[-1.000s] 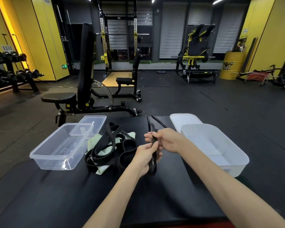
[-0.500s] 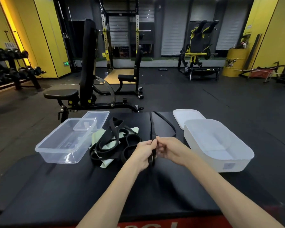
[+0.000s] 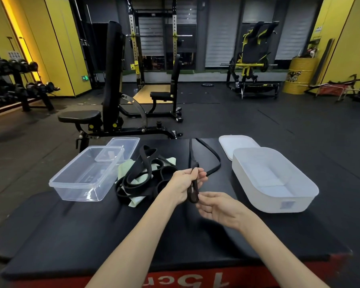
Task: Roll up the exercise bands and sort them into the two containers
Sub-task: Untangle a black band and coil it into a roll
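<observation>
1. While the left grip [image 3: 184, 183] pinches a black band [image 3: 213, 156] between thumb and curled fingers, a short doubled loop of that band hangs below the pinch, over the middle of the desk [image 3: 133, 235].
2. The rest of the band lies on the desk, running to the far edge and curving back toward the hands.
3. The right grip [image 3: 215, 207] is palm up, fingers loosely spread and holding nothing. Its fingertips are just beside the loop's lower end, but blur hides whether they touch it.
4. A tangled pile of black bands [image 3: 137, 179] lies left of the hands, on top of a pale green band [image 3: 126, 169].
5. The clear container [image 3: 79, 194] is left of the pile, with the clear lid [image 3: 125, 143] behind it.
6. The white container [image 3: 278, 202] is to the right, well apart from the pile, with the white lid [image 3: 237, 142] behind it.
</observation>
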`<state>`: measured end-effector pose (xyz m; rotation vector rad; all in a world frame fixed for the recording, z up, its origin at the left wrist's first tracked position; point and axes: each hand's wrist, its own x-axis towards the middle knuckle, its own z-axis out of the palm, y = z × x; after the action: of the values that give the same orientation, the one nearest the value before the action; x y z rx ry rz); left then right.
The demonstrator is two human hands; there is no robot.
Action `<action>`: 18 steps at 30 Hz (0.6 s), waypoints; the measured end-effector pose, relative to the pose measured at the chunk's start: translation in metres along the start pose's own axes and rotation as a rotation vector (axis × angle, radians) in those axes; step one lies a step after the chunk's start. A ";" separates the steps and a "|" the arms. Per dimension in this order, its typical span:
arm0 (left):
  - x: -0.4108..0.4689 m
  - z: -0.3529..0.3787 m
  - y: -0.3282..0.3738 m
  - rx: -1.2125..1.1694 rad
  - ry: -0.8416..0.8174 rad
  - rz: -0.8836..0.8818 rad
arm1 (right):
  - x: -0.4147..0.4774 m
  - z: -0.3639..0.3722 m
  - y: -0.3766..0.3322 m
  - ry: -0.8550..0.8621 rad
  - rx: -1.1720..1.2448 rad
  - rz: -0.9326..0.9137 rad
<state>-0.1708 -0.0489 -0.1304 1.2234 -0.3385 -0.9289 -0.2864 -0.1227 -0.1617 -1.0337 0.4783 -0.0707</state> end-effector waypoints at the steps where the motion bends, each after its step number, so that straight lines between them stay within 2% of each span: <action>1: 0.001 -0.001 -0.001 0.022 0.001 0.009 | 0.000 0.000 0.000 0.002 0.015 0.016; 9: 0.003 0.003 -0.009 0.074 0.009 0.010 | -0.003 0.000 0.007 0.139 0.065 0.098; 18: 0.003 0.009 -0.024 0.056 0.043 -0.054 | -0.004 -0.001 0.013 0.431 -0.321 -0.050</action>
<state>-0.1852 -0.0586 -0.1499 1.3078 -0.3003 -0.9433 -0.2926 -0.1156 -0.1718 -1.3527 0.8750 -0.2716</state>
